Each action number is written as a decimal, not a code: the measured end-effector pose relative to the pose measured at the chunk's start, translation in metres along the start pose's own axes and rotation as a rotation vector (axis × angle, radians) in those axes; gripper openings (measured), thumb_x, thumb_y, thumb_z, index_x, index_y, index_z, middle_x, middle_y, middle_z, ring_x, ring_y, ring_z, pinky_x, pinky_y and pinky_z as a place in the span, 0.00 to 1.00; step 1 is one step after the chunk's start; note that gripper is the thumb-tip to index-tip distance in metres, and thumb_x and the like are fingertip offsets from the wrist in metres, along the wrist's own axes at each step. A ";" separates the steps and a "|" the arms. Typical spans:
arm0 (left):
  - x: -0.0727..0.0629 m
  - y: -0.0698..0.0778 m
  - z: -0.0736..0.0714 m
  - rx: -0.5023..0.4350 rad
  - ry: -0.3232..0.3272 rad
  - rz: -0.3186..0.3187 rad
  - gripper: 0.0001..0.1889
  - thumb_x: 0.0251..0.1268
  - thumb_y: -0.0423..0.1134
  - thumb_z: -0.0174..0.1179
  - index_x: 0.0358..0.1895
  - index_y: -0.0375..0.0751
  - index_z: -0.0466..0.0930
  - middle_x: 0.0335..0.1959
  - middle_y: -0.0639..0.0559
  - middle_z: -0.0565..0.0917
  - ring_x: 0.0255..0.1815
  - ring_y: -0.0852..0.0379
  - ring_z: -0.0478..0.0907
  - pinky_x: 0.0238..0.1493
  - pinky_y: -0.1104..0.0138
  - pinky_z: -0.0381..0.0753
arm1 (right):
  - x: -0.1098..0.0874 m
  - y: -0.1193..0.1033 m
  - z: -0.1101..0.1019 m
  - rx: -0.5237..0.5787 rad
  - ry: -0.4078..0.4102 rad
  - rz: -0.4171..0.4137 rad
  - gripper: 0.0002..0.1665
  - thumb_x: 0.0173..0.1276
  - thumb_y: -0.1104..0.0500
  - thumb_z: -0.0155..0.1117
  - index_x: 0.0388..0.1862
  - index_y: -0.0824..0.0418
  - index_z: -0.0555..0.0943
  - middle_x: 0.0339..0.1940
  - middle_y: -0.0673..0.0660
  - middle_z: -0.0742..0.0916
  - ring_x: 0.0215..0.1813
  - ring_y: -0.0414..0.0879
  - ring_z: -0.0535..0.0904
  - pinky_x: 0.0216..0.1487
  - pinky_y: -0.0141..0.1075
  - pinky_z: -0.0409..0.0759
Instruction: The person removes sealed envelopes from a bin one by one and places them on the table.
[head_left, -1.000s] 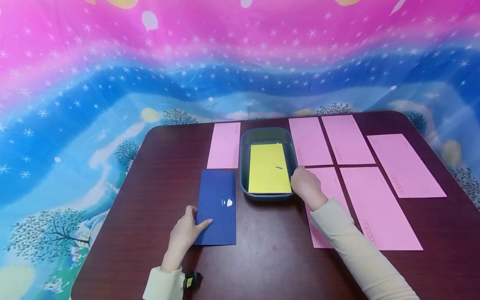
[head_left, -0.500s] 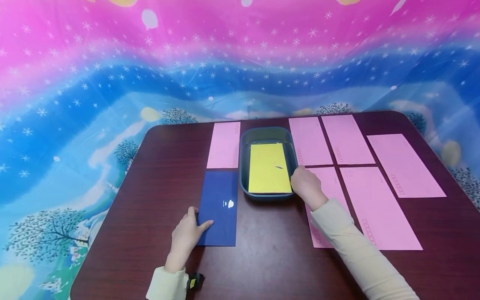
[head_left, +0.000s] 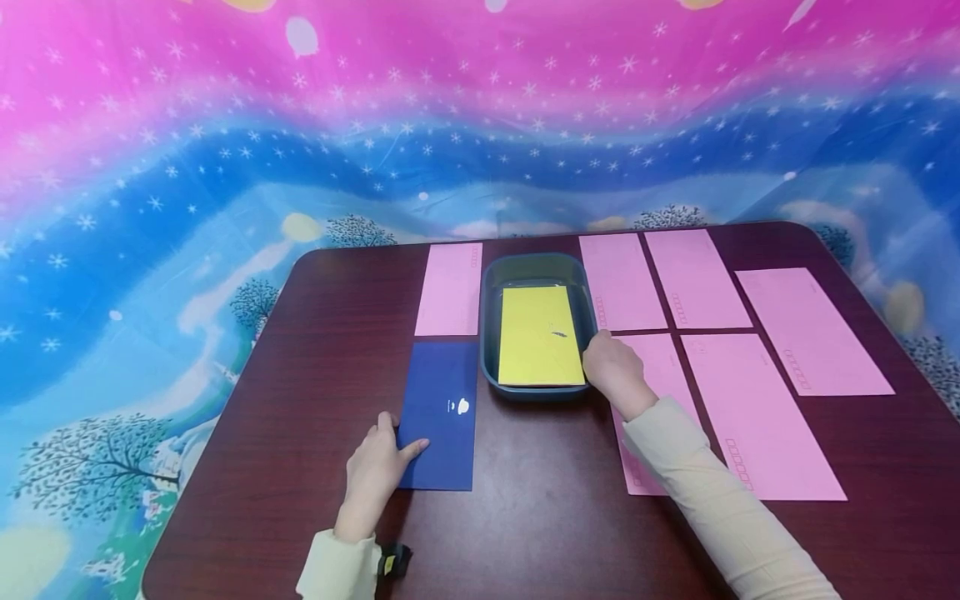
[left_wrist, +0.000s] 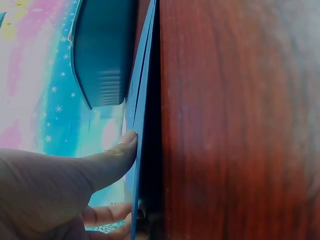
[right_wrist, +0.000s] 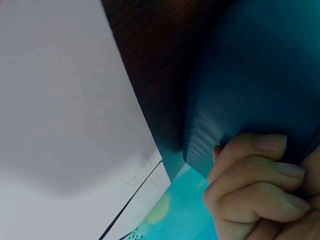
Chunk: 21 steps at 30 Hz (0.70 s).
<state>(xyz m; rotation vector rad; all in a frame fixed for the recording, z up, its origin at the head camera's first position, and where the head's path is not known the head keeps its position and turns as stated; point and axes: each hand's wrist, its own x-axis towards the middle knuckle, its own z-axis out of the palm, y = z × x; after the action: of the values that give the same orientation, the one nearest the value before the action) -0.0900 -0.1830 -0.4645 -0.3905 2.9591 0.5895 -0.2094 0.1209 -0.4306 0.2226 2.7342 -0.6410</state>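
Observation:
My left hand (head_left: 378, 467) pinches the left edge of a thin dark blue booklet (head_left: 442, 375) with a small white hat print. In the left wrist view the thumb (left_wrist: 117, 155) lies on its face, and the other fingers are behind its edge, partly hidden. The booklet's near part is raised off the wood there. My right hand (head_left: 618, 371) grips the right rim of a dark teal plastic bin (head_left: 532, 392), low on that side. Curled fingers (right_wrist: 255, 185) show against the bin's wall in the right wrist view. Inside the bin lies a yellow booklet (head_left: 536, 342).
Several pink envelopes (head_left: 765, 417) lie flat in rows right of the bin, with one partly under the right forearm. Another pink envelope (head_left: 450, 287) lies left of the bin, behind the blue booklet. The dark wooden table (head_left: 315, 333) has a patterned cloth behind it.
My left hand and the blue booklet have shifted slightly to the right. My right hand, the bin and the pink envelopes have stayed in place.

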 end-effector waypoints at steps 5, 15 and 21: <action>0.000 0.000 0.000 -0.002 0.002 -0.008 0.28 0.56 0.52 0.66 0.48 0.34 0.69 0.35 0.38 0.79 0.28 0.47 0.78 0.26 0.58 0.74 | 0.000 0.000 0.000 0.001 -0.005 0.005 0.22 0.73 0.62 0.38 0.56 0.79 0.65 0.30 0.66 0.76 0.30 0.55 0.74 0.25 0.36 0.70; -0.001 0.001 0.000 0.033 0.022 -0.014 0.28 0.55 0.53 0.67 0.45 0.33 0.69 0.31 0.39 0.78 0.26 0.47 0.77 0.23 0.58 0.73 | 0.000 0.000 0.000 0.019 -0.016 0.007 0.22 0.73 0.62 0.39 0.56 0.79 0.65 0.28 0.65 0.75 0.29 0.54 0.74 0.25 0.35 0.69; -0.001 0.002 -0.001 0.033 0.022 -0.024 0.28 0.56 0.53 0.67 0.45 0.33 0.68 0.31 0.38 0.75 0.25 0.48 0.76 0.23 0.59 0.72 | 0.000 0.000 0.000 0.011 -0.017 0.004 0.23 0.73 0.62 0.39 0.58 0.79 0.64 0.28 0.65 0.75 0.29 0.54 0.74 0.25 0.35 0.69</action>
<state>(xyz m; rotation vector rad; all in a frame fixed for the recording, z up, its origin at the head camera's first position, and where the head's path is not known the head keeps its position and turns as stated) -0.0892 -0.1811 -0.4629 -0.4315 2.9764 0.5359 -0.2098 0.1211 -0.4309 0.2236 2.7141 -0.6535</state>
